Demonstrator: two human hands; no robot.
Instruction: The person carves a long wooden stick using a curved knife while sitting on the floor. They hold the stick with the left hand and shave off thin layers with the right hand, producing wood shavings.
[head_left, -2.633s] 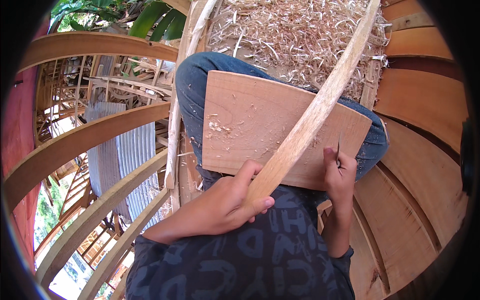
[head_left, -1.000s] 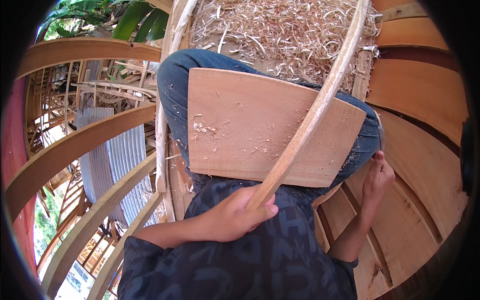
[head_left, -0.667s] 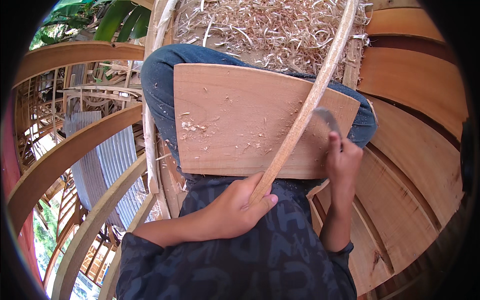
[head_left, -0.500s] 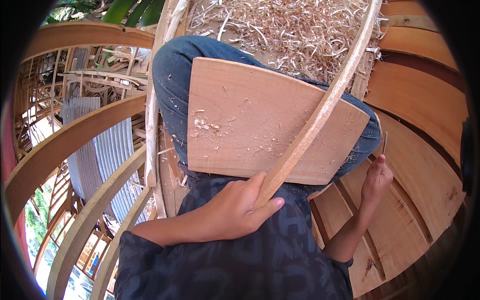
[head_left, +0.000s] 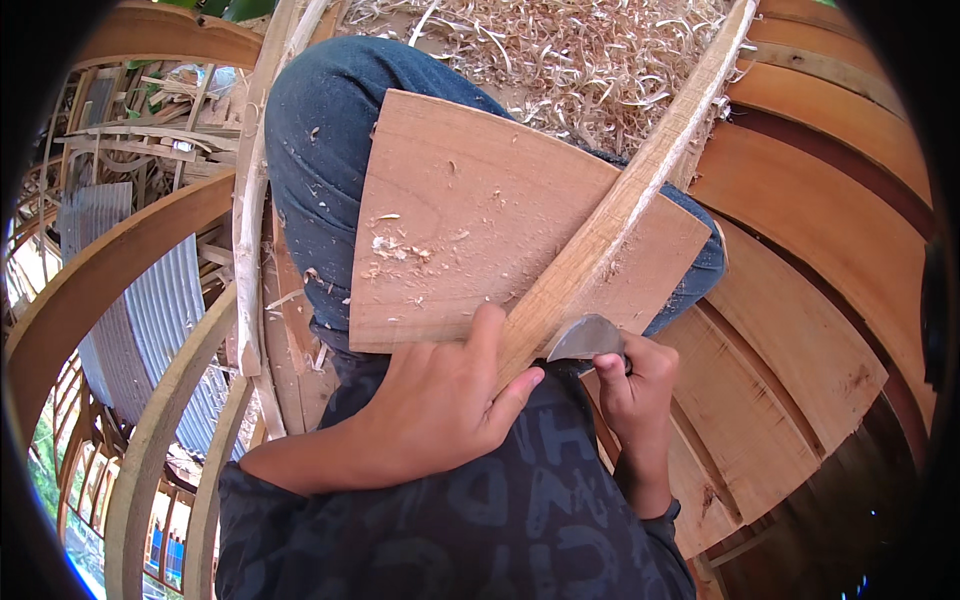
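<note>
A flat, pale wooden board (head_left: pixel 450 220) lies across my lap, with small shavings scattered on it. Over its right part runs a long wooden strip (head_left: pixel 630 200), slanting from my waist to the far right. My left hand (head_left: pixel 440 390) grips the near end of this strip, thumb along its right side. In my right hand (head_left: pixel 640 385) is a knife (head_left: pixel 588 338) with a short, broad, curved blade. Its blade is right beside the strip's near part, at the board's near edge; whether it touches the wood I cannot tell. Fingers hide most of the handle.
Curly wood shavings (head_left: pixel 590 60) heap beyond my knees. Wide planks (head_left: pixel 800 190) curve along the right side. Curved wooden ribs (head_left: pixel 120 270) stand at the left, with corrugated metal sheets (head_left: pixel 170 320) behind them. A rough pole (head_left: pixel 250 200) runs beside my left knee.
My right hand has swung inward from the far right, bringing the knife blade beside the strip. My left hand keeps its hold on the strip. The whole view has shifted slightly.
</note>
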